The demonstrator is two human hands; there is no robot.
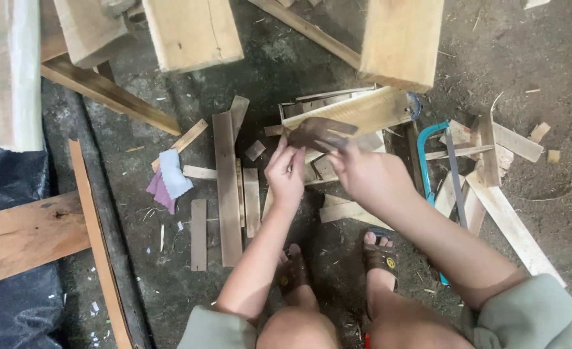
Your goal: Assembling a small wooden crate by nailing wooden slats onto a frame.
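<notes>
I see my left hand (286, 176) and right hand (366, 174) both closed in a grip on a dark brown, blurred sheet of sandpaper (318, 134), held above pale wood offcuts (347, 110) on the floor.

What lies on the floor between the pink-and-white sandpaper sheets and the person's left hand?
In the head view, a long dark plank lies lengthwise between the sandpaper sheets and the left hand, with two shorter pale strips beside it.
</notes>
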